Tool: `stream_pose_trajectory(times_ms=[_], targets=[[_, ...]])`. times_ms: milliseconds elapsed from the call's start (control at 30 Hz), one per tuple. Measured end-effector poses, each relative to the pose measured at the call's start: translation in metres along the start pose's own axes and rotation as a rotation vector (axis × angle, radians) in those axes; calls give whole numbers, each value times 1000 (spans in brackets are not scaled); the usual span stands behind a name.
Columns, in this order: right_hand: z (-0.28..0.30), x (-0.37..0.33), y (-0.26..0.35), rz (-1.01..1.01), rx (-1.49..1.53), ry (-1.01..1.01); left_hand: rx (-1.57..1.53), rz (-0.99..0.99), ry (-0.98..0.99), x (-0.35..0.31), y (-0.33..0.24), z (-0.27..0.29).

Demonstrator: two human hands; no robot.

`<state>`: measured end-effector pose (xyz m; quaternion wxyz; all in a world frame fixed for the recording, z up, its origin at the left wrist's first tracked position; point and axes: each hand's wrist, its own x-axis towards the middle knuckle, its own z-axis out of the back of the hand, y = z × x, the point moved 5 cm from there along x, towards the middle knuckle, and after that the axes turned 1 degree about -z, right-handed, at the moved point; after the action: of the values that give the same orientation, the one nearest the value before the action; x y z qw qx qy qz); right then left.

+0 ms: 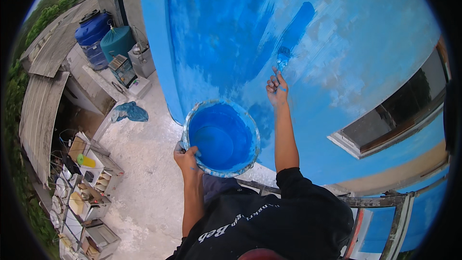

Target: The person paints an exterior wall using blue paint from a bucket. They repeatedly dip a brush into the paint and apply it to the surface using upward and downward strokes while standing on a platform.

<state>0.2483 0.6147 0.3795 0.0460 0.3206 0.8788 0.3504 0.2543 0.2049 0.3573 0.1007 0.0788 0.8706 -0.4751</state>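
The left grip (186, 158) clasps the rim of a paint bucket (255, 137) in front of the person's body, while the right grip (277, 89) grasps a paint-covered brush (283, 58) up at the blue wall (332, 96).

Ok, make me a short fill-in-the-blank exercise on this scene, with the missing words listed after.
The left hand grips the bucket by its ____.
The right hand holds a paintbrush at the painted ____.
The paint inside the bucket is ____ in colour.
The shirt is ____.

Missing words: rim; wall; blue; black.
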Motion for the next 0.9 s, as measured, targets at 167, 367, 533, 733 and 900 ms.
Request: stream_pose_trajectory(times_ms=[167,367,533,733,900], targets=[[109,-48,-102,-393,186,-465,14,-20,10,4,3,6],[75,-16,-51,-363,115,-398,3,-24,1,6,6,5],[-68,-14,39,142,-286,41,-11,-8,-15,4,10,5],[-23,-9,11,11,-46,-37,-4,7,15,6,13,4],[88,-50,-85,-324,33,-403,-8,2,17,10,17,6]])
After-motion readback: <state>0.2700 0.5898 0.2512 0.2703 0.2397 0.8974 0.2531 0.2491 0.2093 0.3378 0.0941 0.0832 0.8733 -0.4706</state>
